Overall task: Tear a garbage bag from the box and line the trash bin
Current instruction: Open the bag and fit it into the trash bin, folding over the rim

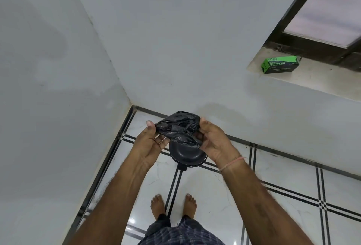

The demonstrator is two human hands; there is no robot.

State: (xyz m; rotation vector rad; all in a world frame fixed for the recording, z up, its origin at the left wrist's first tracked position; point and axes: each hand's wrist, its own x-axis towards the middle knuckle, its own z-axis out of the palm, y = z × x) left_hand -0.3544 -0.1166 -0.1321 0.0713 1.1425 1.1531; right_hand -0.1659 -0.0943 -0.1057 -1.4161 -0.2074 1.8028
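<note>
A crumpled black garbage bag (pixel 178 127) is stretched between my two hands at chest height. My left hand (pixel 149 143) pinches its left end with thumb on top. My right hand (pixel 213 140) grips its right end. Directly below the bag stands a small black trash bin (pixel 186 155) with its round lid closed, on the tiled floor near the wall; the bag and my fingers hide its far edge. The green garbage bag box (pixel 280 65) lies on the window ledge at the upper right, well away from both hands.
White walls meet in a corner (pixel 129 98) to the left of the bin. The window ledge (pixel 312 80) juts out on the right under a dark window frame. My bare feet (pixel 172 205) stand on glossy white floor tiles just behind the bin.
</note>
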